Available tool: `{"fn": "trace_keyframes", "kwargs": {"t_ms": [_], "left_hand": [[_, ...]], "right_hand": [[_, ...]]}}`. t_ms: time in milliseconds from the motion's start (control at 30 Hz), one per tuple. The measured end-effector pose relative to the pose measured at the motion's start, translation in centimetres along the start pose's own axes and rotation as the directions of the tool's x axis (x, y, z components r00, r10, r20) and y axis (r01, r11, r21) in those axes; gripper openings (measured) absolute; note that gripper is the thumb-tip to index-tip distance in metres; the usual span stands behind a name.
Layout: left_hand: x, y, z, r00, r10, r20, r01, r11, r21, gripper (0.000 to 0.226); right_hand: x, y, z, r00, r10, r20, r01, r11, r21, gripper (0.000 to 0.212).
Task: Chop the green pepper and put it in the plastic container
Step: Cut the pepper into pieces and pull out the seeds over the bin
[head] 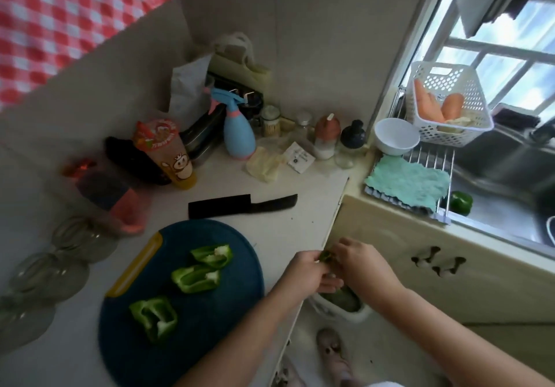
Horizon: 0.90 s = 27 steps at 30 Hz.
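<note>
Nearest you, three cut green pepper pieces [196, 277] lie on the blue cutting board [210, 320] on the surface [300, 221]. Just right, past the edge, your left hand [306, 269] and right hand [360, 263] both pinch a small pepper piece [325, 256] above a white bin [357, 314]. Farther off lies the black knife [240, 204]. A whole pepper [461, 202] sits in the sink [495, 215], far right.
</note>
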<state>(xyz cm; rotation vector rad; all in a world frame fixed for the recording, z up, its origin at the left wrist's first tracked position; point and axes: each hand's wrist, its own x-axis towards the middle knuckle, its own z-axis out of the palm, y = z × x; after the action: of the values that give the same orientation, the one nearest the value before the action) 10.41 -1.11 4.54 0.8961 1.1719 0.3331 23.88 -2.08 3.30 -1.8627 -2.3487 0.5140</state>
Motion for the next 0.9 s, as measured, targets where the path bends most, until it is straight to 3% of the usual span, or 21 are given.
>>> {"fn": "trace_keyframes", "kwargs": {"t_ms": [100,233,400,533,600,700,900], "left_hand": [[0.9,-0.2,1.1,0.999,-0.028,-0.023,0.027,0.999,-0.018,0.020],[2.2,-0.1,2.1,0.999,-0.036,-0.024,0.036,0.999,0.002,0.016],[3.9,-0.1,3.4,0.998,-0.008,-0.055,0.017,0.987,0.161,0.021],[4.7,-0.3,4.3,0.992,0.048,-0.113,-0.011,0.951,0.308,0.020],[4.9,-0.3,4.6,0.992,0.064,-0.105,-0.021,0.930,0.367,0.020],[5.5,-0.3,5.0,0.995,0.057,-0.082,-0.020,0.919,0.394,0.020],[7.0,0.2,5.4,0.998,0.026,-0.063,0.000,0.924,0.383,0.028]], "right_hand": [[-0.1,1.2,0.1,0.998,0.012,0.069,-0.012,1.000,0.003,0.015],[-0.5,2.4,-1.3,0.988,0.147,0.042,-0.153,0.965,0.212,0.014],[-1.2,4.6,-1.9,0.958,0.283,0.054,-0.274,0.838,0.472,0.011],[-1.2,6.2,-1.5,0.943,0.311,0.116,-0.324,0.788,0.523,0.012],[-1.2,7.0,-1.6,0.921,0.345,0.184,-0.384,0.711,0.589,0.011],[-1.0,8.2,-2.0,0.868,0.358,0.344,-0.490,0.505,0.711,0.010],[-0.5,11.1,-3.1,0.831,0.249,0.498,-0.553,0.261,0.791,0.008]]}}
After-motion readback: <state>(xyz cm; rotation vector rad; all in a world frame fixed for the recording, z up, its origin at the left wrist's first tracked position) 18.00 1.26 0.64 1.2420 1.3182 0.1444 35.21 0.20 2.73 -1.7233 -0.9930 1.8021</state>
